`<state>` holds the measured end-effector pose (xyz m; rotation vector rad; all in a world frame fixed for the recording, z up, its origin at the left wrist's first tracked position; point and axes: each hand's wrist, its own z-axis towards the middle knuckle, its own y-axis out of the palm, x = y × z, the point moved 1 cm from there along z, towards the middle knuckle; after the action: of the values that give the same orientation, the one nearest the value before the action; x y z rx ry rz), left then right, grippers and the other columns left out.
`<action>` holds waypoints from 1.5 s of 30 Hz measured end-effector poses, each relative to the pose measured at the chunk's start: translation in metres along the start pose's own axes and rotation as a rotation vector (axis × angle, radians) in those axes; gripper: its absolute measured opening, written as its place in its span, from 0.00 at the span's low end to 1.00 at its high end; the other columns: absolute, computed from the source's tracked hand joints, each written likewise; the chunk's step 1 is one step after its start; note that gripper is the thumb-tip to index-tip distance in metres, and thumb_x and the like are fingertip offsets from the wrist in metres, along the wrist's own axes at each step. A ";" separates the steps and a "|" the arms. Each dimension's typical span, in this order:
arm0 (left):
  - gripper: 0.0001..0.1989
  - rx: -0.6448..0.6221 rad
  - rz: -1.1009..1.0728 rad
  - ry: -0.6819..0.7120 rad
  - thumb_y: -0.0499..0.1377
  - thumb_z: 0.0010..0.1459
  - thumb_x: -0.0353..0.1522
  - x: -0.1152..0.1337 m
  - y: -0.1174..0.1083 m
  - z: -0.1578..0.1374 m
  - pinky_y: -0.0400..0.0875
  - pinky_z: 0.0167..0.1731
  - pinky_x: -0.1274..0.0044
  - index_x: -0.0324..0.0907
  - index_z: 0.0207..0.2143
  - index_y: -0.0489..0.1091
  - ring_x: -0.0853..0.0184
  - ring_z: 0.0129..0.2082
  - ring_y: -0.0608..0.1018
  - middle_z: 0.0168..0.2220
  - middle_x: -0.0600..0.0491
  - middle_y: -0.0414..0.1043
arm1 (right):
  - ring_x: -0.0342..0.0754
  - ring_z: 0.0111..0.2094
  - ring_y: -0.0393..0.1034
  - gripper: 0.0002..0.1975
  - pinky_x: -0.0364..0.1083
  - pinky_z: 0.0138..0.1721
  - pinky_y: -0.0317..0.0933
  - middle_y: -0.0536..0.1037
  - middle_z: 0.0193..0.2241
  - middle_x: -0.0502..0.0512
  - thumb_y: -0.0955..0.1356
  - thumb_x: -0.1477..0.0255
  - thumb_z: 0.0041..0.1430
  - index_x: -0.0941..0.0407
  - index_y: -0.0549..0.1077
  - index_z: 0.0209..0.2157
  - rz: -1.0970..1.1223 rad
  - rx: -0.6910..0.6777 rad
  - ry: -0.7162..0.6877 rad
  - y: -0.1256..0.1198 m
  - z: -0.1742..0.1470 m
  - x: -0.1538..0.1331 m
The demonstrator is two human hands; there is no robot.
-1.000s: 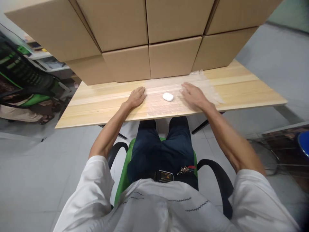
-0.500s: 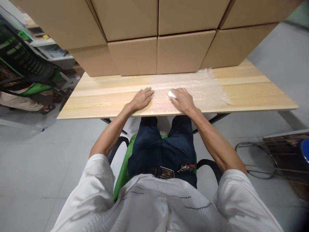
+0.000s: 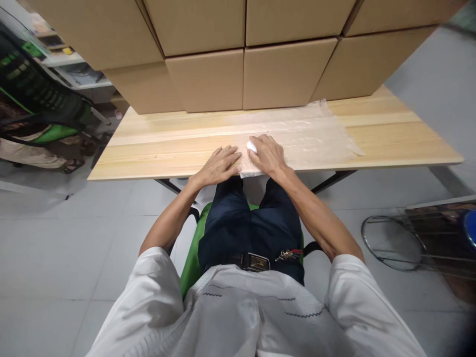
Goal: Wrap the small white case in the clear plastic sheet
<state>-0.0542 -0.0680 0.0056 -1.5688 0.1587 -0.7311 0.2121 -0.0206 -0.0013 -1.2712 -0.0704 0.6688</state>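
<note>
A thin translucent plastic sheet (image 3: 320,134) lies spread on the wooden table (image 3: 148,144), its near end reaching slightly past the front edge. My right hand (image 3: 268,154) is closed around a small white object (image 3: 252,146) and rests on the left part of the sheet. Only one end of that object shows, so its kind cannot be made out. Just to the left, my left hand (image 3: 220,165) lies flat with fingers stretched out at the sheet's left edge, holding nothing. A short gap separates the two hands.
Cardboard boxes (image 3: 206,82) stand stacked along the back of the table. A seated person's leg (image 3: 33,153) shows by a black and green chair (image 3: 29,84) at left. On the right are a metal ring-shaped frame (image 3: 392,243) and a blue object (image 3: 470,228).
My right hand has slid left along the sheet with the white object in it. My left hand has shifted slightly toward the front edge. The sheet's near end now pokes past that edge.
</note>
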 end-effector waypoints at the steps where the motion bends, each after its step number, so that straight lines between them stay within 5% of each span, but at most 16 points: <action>1: 0.44 -0.004 -0.003 0.016 0.58 0.87 0.60 0.003 0.002 -0.004 0.52 0.95 0.37 0.45 0.90 0.73 0.34 0.96 0.63 0.94 0.36 0.63 | 0.80 0.73 0.77 0.30 0.74 0.73 0.78 0.86 0.71 0.77 0.66 0.62 0.88 0.55 0.81 0.80 -0.010 -0.010 0.018 -0.001 -0.001 -0.003; 6: 0.50 0.014 -0.002 0.085 0.60 0.84 0.67 0.010 0.013 -0.014 0.52 0.96 0.39 0.46 0.90 0.73 0.33 0.95 0.65 0.93 0.34 0.65 | 0.84 0.73 0.76 0.30 0.78 0.71 0.77 0.84 0.72 0.82 0.63 0.60 0.90 0.57 0.80 0.80 -0.029 -0.010 0.097 -0.005 -0.012 -0.004; 12: 0.42 0.080 -0.109 0.134 0.55 0.87 0.63 0.009 0.007 -0.002 0.71 0.88 0.44 0.45 0.83 0.81 0.36 0.84 0.78 0.82 0.33 0.79 | 0.81 0.70 0.78 0.39 0.77 0.70 0.79 0.88 0.70 0.76 0.57 0.44 0.92 0.53 0.81 0.80 0.076 0.094 0.072 -0.005 -0.025 0.013; 17: 0.33 0.092 -0.187 0.125 0.58 0.85 0.50 0.003 -0.004 0.015 0.80 0.84 0.51 0.44 0.80 0.83 0.43 0.82 0.81 0.81 0.35 0.80 | 0.76 0.71 0.79 0.41 0.74 0.75 0.77 0.88 0.73 0.72 0.52 0.50 0.93 0.55 0.83 0.79 0.109 0.098 0.080 -0.004 -0.029 0.021; 25: 0.25 0.143 0.021 0.054 0.58 0.84 0.39 -0.007 0.000 0.047 0.79 0.83 0.46 0.49 0.67 0.94 0.43 0.79 0.85 0.82 0.41 0.82 | 0.77 0.73 0.78 0.39 0.75 0.76 0.77 0.88 0.75 0.70 0.54 0.55 0.92 0.56 0.82 0.82 0.144 0.048 0.110 -0.011 -0.028 0.018; 30: 0.26 0.142 0.056 0.058 0.57 0.87 0.45 -0.002 -0.002 0.042 0.77 0.83 0.45 0.48 0.67 0.93 0.42 0.78 0.85 0.79 0.40 0.87 | 0.76 0.75 0.78 0.39 0.74 0.80 0.73 0.85 0.79 0.71 0.54 0.54 0.92 0.58 0.80 0.83 0.146 -0.002 0.084 -0.015 -0.028 0.019; 34: 0.36 0.103 0.011 0.096 0.54 0.89 0.57 -0.001 -0.006 0.020 0.75 0.87 0.49 0.47 0.75 0.88 0.44 0.84 0.82 0.83 0.39 0.83 | 0.74 0.86 0.70 0.39 0.72 0.87 0.67 0.74 0.88 0.68 0.56 0.49 0.93 0.55 0.77 0.86 0.189 0.005 0.038 -0.020 -0.035 0.027; 39: 0.43 0.086 -0.081 0.125 0.48 0.90 0.61 -0.006 -0.007 0.010 0.69 0.92 0.50 0.43 0.81 0.83 0.44 0.88 0.78 0.86 0.37 0.79 | 0.81 0.92 0.59 0.42 0.81 0.88 0.63 0.60 0.95 0.65 0.72 0.41 0.86 0.47 0.73 0.88 0.125 0.002 -0.032 -0.031 -0.063 0.019; 42: 0.43 0.099 -0.150 0.116 0.50 0.88 0.61 -0.007 -0.006 0.013 0.70 0.91 0.50 0.42 0.81 0.82 0.44 0.88 0.79 0.85 0.37 0.80 | 0.80 0.94 0.55 0.41 0.82 0.90 0.59 0.62 0.94 0.65 0.80 0.48 0.81 0.46 0.77 0.86 0.116 -0.061 -0.217 -0.027 -0.076 0.001; 45: 0.39 0.109 -0.198 0.104 0.53 0.87 0.58 -0.007 -0.005 0.013 0.72 0.90 0.48 0.43 0.80 0.84 0.44 0.87 0.80 0.84 0.38 0.82 | 0.75 0.94 0.58 0.30 0.82 0.90 0.61 0.73 0.89 0.66 0.74 0.62 0.84 0.49 0.82 0.82 0.143 -0.093 -0.317 -0.015 -0.077 -0.014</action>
<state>-0.0542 -0.0526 0.0084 -1.4563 0.0388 -0.9620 0.2381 -0.0957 -0.0083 -1.2580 -0.2753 0.9972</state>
